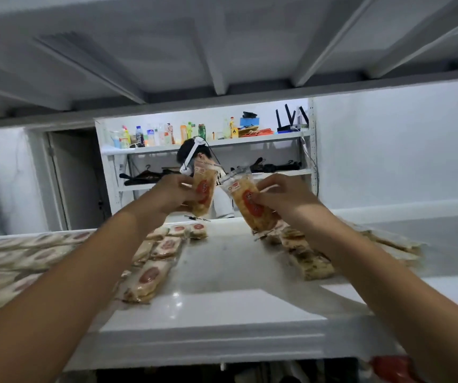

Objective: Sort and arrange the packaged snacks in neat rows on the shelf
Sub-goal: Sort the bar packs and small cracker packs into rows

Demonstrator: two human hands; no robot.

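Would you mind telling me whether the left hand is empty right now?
No, the left hand grips a snack packet above the shelf, and the right hand holds a second packet.

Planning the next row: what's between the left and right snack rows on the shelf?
Nothing: bare shelf separates the left rows and right rows, head view.

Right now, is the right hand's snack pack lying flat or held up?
Held up: the right hand grips the snack pack, tilted, over the shelf.
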